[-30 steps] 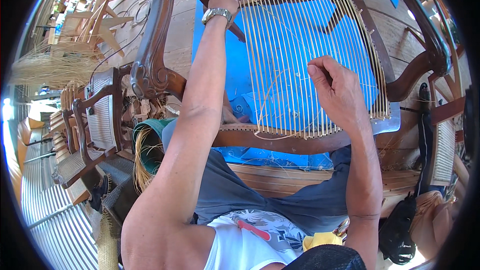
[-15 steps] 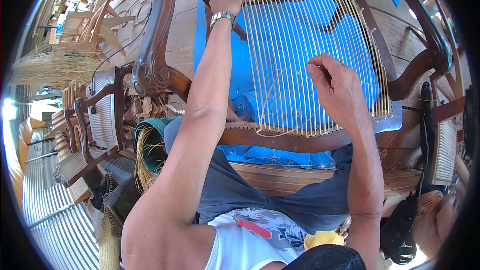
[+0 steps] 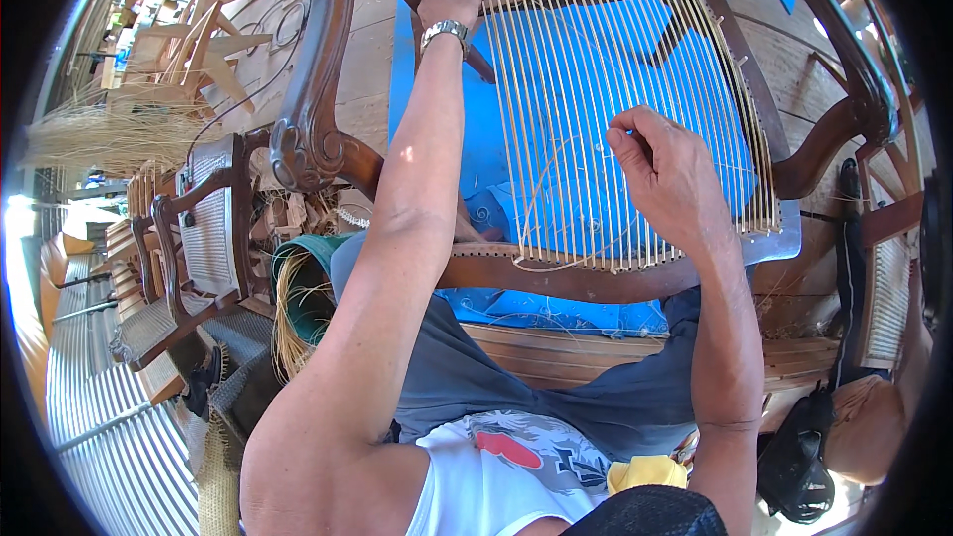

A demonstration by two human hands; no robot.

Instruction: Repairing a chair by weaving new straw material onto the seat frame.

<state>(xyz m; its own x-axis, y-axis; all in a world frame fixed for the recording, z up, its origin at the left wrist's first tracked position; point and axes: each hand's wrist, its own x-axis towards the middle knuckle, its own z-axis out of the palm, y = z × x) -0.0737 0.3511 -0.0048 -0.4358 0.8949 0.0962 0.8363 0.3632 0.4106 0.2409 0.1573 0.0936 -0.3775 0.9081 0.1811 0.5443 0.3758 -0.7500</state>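
Observation:
A dark carved wooden armchair frame (image 3: 314, 129) stands before me, its seat strung front to back with pale cane strands (image 3: 586, 129). At the far left corner of the seat, my left hand (image 3: 450, 8) is closed against the rail; its fingertips are hidden, and a thin strand loops out beside it. My right hand (image 3: 670, 164) is over the right half of the strands, fingers curled in and thumb near the forefinger. Whatever it grips is too fine to make out. One loose cane strand (image 3: 523, 201) curves across the seat's left front.
Blue sheeting (image 3: 476, 154) lies under the chair. To my left are a green container (image 3: 303, 283) with cane strands, another chair with a woven back (image 3: 211, 206), and a heap of cane (image 3: 114, 129). A black bag (image 3: 797, 457) and part of another person (image 3: 874, 422) are at right.
Both hands keep nearly the same places and poses on the chair. The whole view has shifted slightly. At the right edge, more of the other person's limb shows.

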